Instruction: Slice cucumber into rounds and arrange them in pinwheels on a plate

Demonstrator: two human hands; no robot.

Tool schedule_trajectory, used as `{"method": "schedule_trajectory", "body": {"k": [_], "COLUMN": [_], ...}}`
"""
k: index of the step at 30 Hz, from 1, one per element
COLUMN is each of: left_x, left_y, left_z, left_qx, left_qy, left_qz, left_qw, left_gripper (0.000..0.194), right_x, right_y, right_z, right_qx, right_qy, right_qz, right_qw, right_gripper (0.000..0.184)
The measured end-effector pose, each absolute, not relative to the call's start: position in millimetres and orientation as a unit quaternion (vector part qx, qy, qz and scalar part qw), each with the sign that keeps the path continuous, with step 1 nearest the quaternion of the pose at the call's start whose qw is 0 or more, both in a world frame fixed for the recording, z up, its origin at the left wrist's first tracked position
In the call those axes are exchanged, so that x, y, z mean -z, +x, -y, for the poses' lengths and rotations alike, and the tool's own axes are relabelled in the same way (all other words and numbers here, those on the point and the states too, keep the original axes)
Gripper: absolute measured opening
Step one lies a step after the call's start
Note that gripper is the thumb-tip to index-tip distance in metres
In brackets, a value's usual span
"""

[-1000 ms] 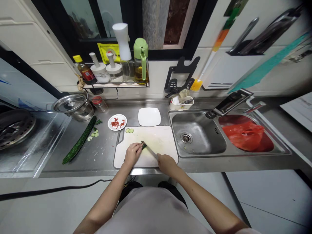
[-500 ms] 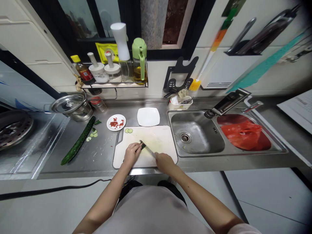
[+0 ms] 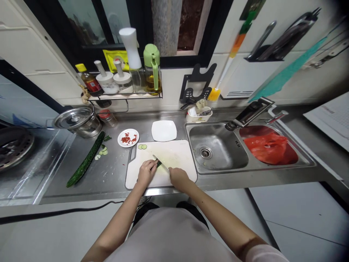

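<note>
On the white cutting board point(image 3: 180, 153), my left hand point(image 3: 146, 172) is closed on a dark green piece of cucumber point(image 3: 158, 163), most of which is hidden under the fingers. My right hand point(image 3: 179, 179) grips a knife point(image 3: 164, 167) by its handle. Its blade slants up and left across the board, against the right end of the cucumber. Two cucumber slices point(image 3: 142, 147) lie at the board's upper left corner. A whole cucumber point(image 3: 86, 160) rests on the counter to the left, with several pale cut pieces point(image 3: 103, 151) beside it.
Behind the board stand a white square plate point(image 3: 164, 131) and a small plate point(image 3: 128, 144) with chopped red bits. To the right is a double sink point(image 3: 220, 145), a red plastic bag point(image 3: 268, 148) in its far basin. A lidded pot point(image 3: 77, 122) sits at the back left.
The knife has slid forward and left along the cucumber, its tip now further past it. My right hand has moved slightly left with it. The view has shifted a little.
</note>
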State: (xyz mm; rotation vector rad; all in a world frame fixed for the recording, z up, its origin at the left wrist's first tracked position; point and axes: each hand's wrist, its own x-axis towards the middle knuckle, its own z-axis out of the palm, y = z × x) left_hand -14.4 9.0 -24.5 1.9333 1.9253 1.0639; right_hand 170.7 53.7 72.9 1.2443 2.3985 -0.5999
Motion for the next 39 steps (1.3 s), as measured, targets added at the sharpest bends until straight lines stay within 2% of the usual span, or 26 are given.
{"method": "schedule_trajectory", "body": {"k": [11,23,39], "left_x": [25.5,27.2,29.4], "left_y": [-14.6,-14.3,-14.2], "left_z": [-8.9,-8.4,-9.6], "left_qx": [-0.358,-0.362,-0.364], "left_qy": [0.659,0.662,0.660], "left_qz": [-0.654,-0.650,-0.652], "left_qw": [0.100,0.089,0.089], "left_gripper": [0.023,0.021,0.022], "right_x": [-65.8,-64.7,-54.4], "right_y": [151.8,178.3,160.6], "right_z": [-62.4,-46.5,-56.4], "right_qx": [0.219,0.199,0.199], "right_qy": [0.434,0.442,0.441], "right_qz": [-0.860,-0.854,-0.858], "right_qw": [0.152,0.188,0.174], "right_gripper": [0.030,0.030,0.030]}}
